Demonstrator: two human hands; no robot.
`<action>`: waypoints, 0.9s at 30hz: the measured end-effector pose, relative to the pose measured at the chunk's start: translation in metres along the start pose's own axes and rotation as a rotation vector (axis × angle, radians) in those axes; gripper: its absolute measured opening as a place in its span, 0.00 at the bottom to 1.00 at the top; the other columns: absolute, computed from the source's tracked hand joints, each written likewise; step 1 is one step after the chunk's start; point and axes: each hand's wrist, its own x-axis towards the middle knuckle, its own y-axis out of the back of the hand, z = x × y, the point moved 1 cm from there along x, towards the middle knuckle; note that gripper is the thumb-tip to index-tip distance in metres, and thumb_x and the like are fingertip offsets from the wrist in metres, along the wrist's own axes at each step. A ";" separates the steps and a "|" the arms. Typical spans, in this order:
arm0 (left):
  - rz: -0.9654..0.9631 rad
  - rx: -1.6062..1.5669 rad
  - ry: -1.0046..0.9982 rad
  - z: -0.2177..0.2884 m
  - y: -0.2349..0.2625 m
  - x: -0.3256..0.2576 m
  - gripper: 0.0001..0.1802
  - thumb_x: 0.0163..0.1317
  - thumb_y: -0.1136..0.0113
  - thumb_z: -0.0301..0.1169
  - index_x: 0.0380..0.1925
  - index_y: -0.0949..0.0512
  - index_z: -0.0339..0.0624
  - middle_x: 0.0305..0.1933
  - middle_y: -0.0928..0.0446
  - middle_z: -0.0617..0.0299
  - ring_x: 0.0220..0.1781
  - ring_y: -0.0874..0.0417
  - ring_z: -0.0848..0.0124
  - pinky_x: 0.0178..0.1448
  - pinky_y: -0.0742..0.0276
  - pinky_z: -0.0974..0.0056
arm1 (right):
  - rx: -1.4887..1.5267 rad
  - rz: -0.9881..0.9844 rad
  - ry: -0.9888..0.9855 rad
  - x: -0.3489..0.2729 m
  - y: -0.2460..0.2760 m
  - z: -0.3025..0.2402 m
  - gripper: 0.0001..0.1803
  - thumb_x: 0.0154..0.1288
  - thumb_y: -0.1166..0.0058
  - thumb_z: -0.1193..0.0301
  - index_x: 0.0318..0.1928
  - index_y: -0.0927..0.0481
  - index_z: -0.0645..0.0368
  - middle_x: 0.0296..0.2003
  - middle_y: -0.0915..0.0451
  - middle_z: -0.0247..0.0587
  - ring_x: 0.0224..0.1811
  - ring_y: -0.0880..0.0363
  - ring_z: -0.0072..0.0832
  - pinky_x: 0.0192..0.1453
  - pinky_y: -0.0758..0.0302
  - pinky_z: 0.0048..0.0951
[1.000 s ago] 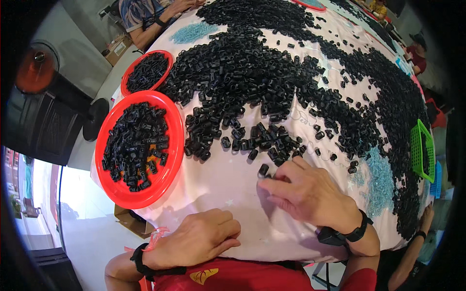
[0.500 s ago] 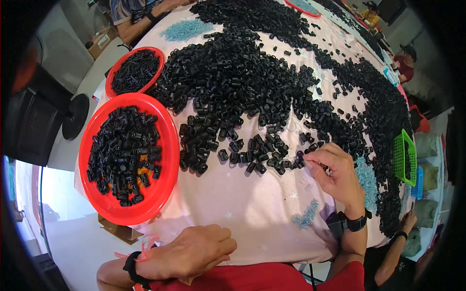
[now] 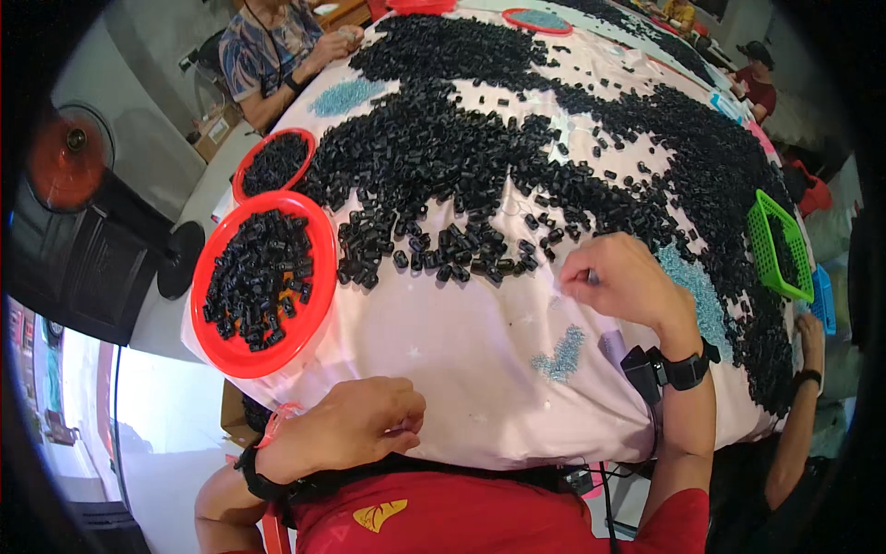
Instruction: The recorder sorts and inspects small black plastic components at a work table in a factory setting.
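Observation:
A wide heap of small black plastic parts covers a table under a pale pink cloth. My right hand rests on the cloth just in front of the heap's near edge. Its fingertips are pinched together on what looks like one small dark part. My left hand lies curled in a loose fist at the table's near edge, and I cannot see anything in it. A big round red tray full of black parts sits at the left, a hand's width from my left hand.
A smaller red tray stands behind the big one. Small patches of light blue beads lie near my right wrist. A green basket and a blue one sit at the right edge. Other people sit at the far left and right. A fan stands left.
My right hand has moved rightward along the heap's near edge and now pinches its fingertips together. My left hand has stayed curled at the near edge.

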 end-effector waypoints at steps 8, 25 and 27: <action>0.057 -0.073 -0.092 0.011 0.014 0.017 0.10 0.68 0.35 0.36 0.40 0.20 0.41 0.34 0.19 0.55 0.34 0.16 0.56 0.39 0.22 0.55 | 0.102 -0.186 0.017 -0.003 -0.008 -0.003 0.09 0.55 0.28 0.71 0.34 0.14 0.60 0.27 0.14 0.41 0.28 0.14 0.32 0.36 0.21 0.31; 0.597 0.313 -0.138 0.006 0.032 0.136 0.13 0.61 0.30 0.31 0.44 0.19 0.41 0.40 0.22 0.54 0.43 0.17 0.51 0.46 0.22 0.52 | 0.266 0.060 0.011 0.006 -0.008 0.002 0.05 0.59 0.33 0.73 0.35 0.15 0.60 0.27 0.16 0.45 0.28 0.15 0.40 0.35 0.21 0.36; 0.588 0.268 -0.129 0.004 0.035 0.132 0.14 0.60 0.29 0.32 0.44 0.19 0.42 0.41 0.22 0.54 0.43 0.17 0.52 0.46 0.21 0.52 | 0.275 0.075 0.021 0.008 -0.010 0.001 0.06 0.59 0.33 0.73 0.35 0.15 0.60 0.27 0.16 0.45 0.28 0.14 0.40 0.35 0.20 0.36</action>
